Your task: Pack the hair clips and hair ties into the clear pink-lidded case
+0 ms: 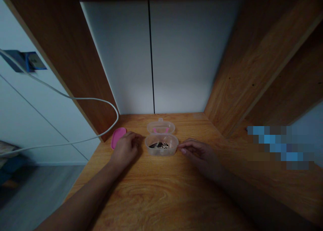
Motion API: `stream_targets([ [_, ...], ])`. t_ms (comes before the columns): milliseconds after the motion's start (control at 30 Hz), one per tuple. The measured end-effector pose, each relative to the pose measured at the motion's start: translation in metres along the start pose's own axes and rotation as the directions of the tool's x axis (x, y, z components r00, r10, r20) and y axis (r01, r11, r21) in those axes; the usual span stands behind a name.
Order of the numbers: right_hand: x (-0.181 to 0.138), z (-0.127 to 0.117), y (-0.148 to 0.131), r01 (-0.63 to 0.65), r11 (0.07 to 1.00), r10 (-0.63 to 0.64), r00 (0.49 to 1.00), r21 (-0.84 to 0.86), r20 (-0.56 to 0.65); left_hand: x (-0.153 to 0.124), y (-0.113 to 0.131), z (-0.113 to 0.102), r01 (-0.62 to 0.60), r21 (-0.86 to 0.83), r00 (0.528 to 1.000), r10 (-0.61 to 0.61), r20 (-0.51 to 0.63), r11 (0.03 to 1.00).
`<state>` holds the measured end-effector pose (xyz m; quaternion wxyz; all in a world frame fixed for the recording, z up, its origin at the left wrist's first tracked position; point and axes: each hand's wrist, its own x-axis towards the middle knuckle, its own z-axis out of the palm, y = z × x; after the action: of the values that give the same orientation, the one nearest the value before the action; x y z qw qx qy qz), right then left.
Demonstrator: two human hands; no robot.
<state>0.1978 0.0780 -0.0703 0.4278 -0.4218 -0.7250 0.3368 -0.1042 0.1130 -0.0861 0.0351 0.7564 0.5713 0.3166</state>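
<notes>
Resting on the wooden surface (161, 187), the left hand (125, 149) curls loosely, its fingers (135, 138) just beside a clear plastic box (161, 147), the grip closed on nothing. The right hand (199, 156) lies on the other side, its fingertips (182, 150) at the box's right wall and drawn near together but not clamped; whether they touch the plastic cannot be told from here. The box sits open between the hands, its hinged clear lid (160, 127) laid back on the far side, and a small heap of shiny metal bits (158, 145), too dim to name, lies in its base. A pink oval piece (118, 137) lies just past the left hand. Farther off, a white cable (75, 98) loops from a wall socket (32, 61), a wooden side panel (242, 73) rises at the right, and a white back panel (121, 56) shows a black seam.
</notes>
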Motion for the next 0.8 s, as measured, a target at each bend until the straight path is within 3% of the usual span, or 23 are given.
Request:
stream_targets([
  [133, 0.000, 0.000, 0.002, 0.008, 1.000, -0.008, 1.000, -0.004, 0.007, 0.001, -0.002, -0.006, 0.030, 0.170, 0.996, -0.016, -0.083, 0.985],
  [267, 0.000, 0.000, 0.006, 0.024, 1.000, -0.024, 1.000, -0.001, 0.007, -0.001, -0.012, -0.003, 0.231, 0.429, 0.971, -0.180, -0.156, 0.873],
  [367, -0.001, -0.001, 0.007, 0.024, 1.000, -0.024, 1.000, -0.004, 0.009, -0.002, -0.024, 0.004, 0.310, 0.440, 0.950, -0.282, -0.130, 0.843],
  [433, -0.001, -0.001, 0.007, 0.029, 1.000, -0.029, 1.000, -0.009, 0.012, -0.001, -0.030, 0.007, 0.315, 0.401, 0.949, -0.284, -0.136, 0.860],
  [633, 0.000, -0.001, 0.006, 0.053, 0.999, -0.053, 0.998, -0.008, 0.017, 0.003, -0.021, 0.001, 0.191, 0.198, 0.937, -0.118, -0.329, 0.961],
  [800, 0.000, 0.000, 0.003, 0.131, 0.989, -0.131, 0.991, -0.068, -0.003, -0.004, 0.018, -0.011, -0.155, 0.043, 0.877, 0.157, -0.454, 0.987],
])
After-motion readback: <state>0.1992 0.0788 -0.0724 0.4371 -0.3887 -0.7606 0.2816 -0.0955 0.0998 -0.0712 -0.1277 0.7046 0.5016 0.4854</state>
